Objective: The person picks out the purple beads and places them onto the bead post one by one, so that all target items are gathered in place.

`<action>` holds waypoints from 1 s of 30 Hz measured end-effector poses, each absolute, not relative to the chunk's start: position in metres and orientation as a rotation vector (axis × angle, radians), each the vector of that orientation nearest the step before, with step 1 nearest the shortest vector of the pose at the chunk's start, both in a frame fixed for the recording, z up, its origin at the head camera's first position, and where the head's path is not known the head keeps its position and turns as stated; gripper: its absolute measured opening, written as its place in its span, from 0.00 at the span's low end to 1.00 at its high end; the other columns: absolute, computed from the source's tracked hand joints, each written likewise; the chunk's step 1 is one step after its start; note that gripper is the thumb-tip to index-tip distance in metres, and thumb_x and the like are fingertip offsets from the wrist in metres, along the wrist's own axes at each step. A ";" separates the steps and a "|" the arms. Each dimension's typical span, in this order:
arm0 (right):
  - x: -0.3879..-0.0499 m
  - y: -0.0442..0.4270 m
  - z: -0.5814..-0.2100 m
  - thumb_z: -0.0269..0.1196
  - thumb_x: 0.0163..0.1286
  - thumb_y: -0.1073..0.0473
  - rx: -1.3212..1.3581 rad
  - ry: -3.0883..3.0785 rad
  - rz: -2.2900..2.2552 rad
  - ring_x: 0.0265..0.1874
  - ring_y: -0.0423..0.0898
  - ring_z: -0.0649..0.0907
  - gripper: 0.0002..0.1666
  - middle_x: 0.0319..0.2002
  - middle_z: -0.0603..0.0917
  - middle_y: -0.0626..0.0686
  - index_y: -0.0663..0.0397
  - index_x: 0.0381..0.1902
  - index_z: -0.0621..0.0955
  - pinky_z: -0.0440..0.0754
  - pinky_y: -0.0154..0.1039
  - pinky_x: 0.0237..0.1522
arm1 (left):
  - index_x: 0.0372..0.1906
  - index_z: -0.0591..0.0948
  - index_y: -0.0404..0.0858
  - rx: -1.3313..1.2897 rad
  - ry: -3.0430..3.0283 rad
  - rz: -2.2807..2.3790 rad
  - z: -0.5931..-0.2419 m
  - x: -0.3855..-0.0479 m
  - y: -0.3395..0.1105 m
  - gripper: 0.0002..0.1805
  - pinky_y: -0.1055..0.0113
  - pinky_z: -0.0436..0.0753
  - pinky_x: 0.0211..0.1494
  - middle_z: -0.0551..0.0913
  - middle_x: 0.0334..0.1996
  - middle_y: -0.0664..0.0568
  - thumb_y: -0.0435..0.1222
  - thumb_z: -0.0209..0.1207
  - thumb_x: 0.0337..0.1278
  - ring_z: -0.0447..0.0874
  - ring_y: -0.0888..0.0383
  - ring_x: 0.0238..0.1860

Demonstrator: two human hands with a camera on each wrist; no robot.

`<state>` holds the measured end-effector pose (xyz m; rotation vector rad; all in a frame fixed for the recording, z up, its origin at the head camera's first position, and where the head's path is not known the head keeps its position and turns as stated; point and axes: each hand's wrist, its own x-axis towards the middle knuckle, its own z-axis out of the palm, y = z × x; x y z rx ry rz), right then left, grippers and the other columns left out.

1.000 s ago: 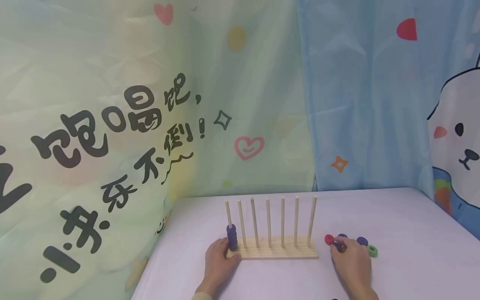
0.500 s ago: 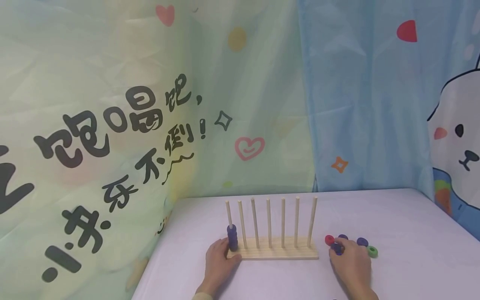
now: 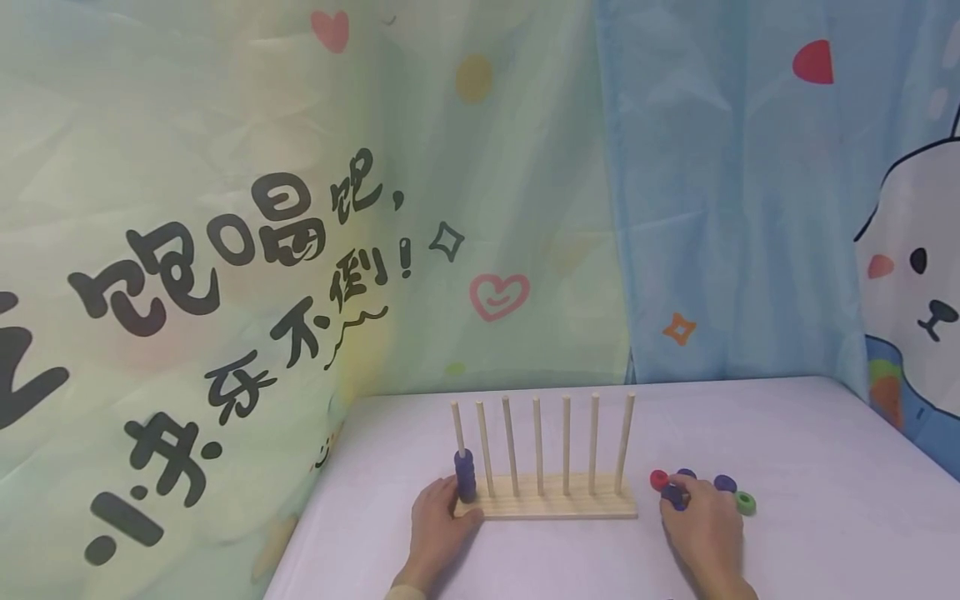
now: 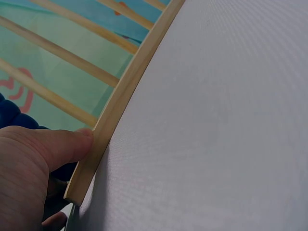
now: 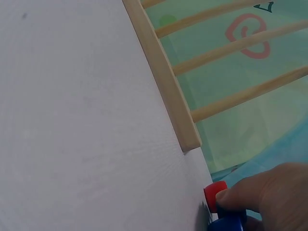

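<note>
Head view shows a blue stack (image 3: 465, 477) on the nine-o'clock peg (image 3: 458, 429) of the wooden rack (image 3: 551, 506), six pegs (image 3: 566, 442) bare, left hand (image 3: 437, 521) gripping that end, right hand (image 3: 703, 521) at four o'clock pinching a dark blue bead (image 3: 672, 497), red bead (image 3: 658, 479) and green bead (image 3: 745, 502) unthreaded.

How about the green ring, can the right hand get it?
Probably yes. The green ring lies close beside the right hand, with nothing on top of it. But that hand seems busy pinching a blue ring, so it might have to let go first.
</note>
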<state>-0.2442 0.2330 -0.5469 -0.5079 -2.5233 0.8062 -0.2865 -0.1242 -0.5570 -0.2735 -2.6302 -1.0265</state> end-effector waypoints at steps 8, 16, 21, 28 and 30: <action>-0.239 0.231 -0.543 0.72 0.49 0.62 -0.422 -2.476 0.772 0.37 0.61 0.76 0.26 0.39 0.82 0.66 0.64 0.48 0.83 0.71 0.56 0.38 | 0.56 0.81 0.37 -0.271 -2.636 -1.036 -0.558 -0.287 -0.124 0.30 0.42 0.63 0.69 0.82 0.55 0.43 0.43 0.69 0.44 0.72 0.40 0.62; -0.236 0.227 -0.542 0.74 0.47 0.61 -0.360 -2.462 0.743 0.38 0.63 0.77 0.25 0.40 0.82 0.68 0.65 0.45 0.84 0.71 0.58 0.41 | 0.57 0.80 0.37 -0.264 -2.648 -1.059 -0.556 -0.286 -0.124 0.30 0.41 0.62 0.69 0.81 0.55 0.44 0.43 0.69 0.45 0.71 0.40 0.62; -0.234 0.225 -0.541 0.74 0.47 0.60 -0.283 -2.460 0.734 0.42 0.66 0.78 0.23 0.42 0.83 0.69 0.63 0.43 0.85 0.73 0.59 0.45 | 0.56 0.80 0.37 -0.259 -2.646 -1.060 -0.556 -0.286 -0.124 0.30 0.41 0.61 0.69 0.81 0.55 0.44 0.43 0.69 0.45 0.71 0.40 0.63; -0.231 0.220 -0.535 0.74 0.50 0.58 -0.228 -2.523 0.764 0.47 0.69 0.77 0.24 0.47 0.82 0.69 0.62 0.45 0.84 0.73 0.64 0.49 | 0.57 0.80 0.37 -0.257 -2.647 -1.065 -0.557 -0.286 -0.125 0.30 0.41 0.61 0.70 0.81 0.55 0.44 0.43 0.69 0.44 0.71 0.40 0.63; -0.231 0.218 -0.534 0.74 0.51 0.57 -0.251 -2.557 0.787 0.47 0.67 0.78 0.25 0.47 0.82 0.69 0.62 0.47 0.84 0.73 0.63 0.48 | 0.57 0.80 0.38 -0.258 -2.649 -1.061 -0.558 -0.287 -0.125 0.30 0.40 0.61 0.69 0.81 0.55 0.44 0.43 0.69 0.44 0.71 0.40 0.63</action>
